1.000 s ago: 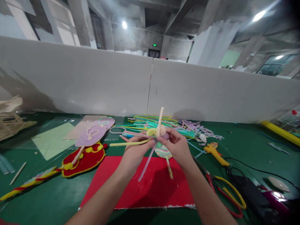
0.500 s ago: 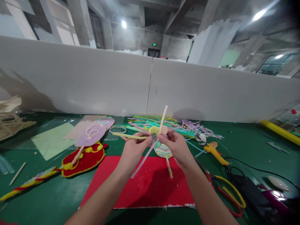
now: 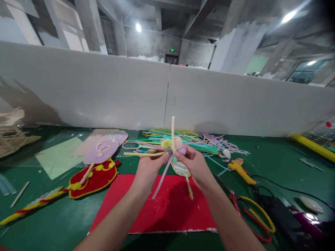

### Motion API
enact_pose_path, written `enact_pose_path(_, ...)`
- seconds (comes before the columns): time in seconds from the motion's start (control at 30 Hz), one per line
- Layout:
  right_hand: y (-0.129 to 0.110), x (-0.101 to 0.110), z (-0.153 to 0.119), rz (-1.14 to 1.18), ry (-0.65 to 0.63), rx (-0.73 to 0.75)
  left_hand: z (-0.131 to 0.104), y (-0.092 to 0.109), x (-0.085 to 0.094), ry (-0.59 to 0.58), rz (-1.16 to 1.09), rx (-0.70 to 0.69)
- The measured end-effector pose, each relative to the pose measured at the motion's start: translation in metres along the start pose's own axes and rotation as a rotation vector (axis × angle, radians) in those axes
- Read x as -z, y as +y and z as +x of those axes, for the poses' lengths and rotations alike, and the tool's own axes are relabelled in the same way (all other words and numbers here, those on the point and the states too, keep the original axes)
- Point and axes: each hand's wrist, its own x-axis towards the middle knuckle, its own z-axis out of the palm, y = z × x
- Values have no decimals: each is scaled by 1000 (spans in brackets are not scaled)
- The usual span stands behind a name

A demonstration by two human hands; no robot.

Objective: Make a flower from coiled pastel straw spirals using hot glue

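Between my two hands is a cluster of coiled pastel pipe cleaners (image 3: 178, 142), its coils yellow, peach, lilac and green, with straight ends sticking out. My left hand (image 3: 153, 167) is closed, thumb and fingers pinching the cluster from the left. From the other side my right hand (image 3: 195, 165) pinches it near the lilac coil. A peach end points up, a lilac one hangs down and a yellow one reaches left. Beneath the hands lies a red board (image 3: 167, 209). A striped lollipop-like piece (image 3: 181, 169) rests at the board's far edge, partly hidden by my right hand.
Loose pipe cleaners (image 3: 206, 148) lie in a pile behind the hands. At right are a yellow glue gun (image 3: 240, 170) with a cable, and scissors (image 3: 253, 212). A red and yellow fuzzy ornament (image 3: 92, 179) and a green sheet (image 3: 59, 157) lie left. A grey partition (image 3: 104, 90) stands behind.
The cluster has turned in my hands: its peach end, tilted right before, now stands nearly upright. The lilac coil shows more, and the lilac end has swung slightly right. Both hands keep their pinch.
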Motion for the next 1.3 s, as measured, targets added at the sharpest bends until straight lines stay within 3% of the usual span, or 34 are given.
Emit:
enact_pose_path(0.2,2,3,1,102,38,-51,4,-5,2,-46,23,-24)
enact_pose_path(0.4,-5,21,7,210,36,-41,13,-3,9,-196,41,9)
enact_pose_path(0.6,-8,32,7,116,-22,-59,20,8,23,-72,225,-74)
enact_pose_path(0.8,-12,33,4,-15,-54,-59,22,22,34,-105,244,-83)
enact_pose_path(0.9,-11,32,4,-16,-65,-73,18,27,33,-175,378,-37)
enact_pose_path(1.1,-8,30,4,-27,-102,-56,11,30,24,-431,466,-67)
enact_pose_path(1.3,-6,30,6,-26,-99,-38,7,32,20,-497,394,-29)
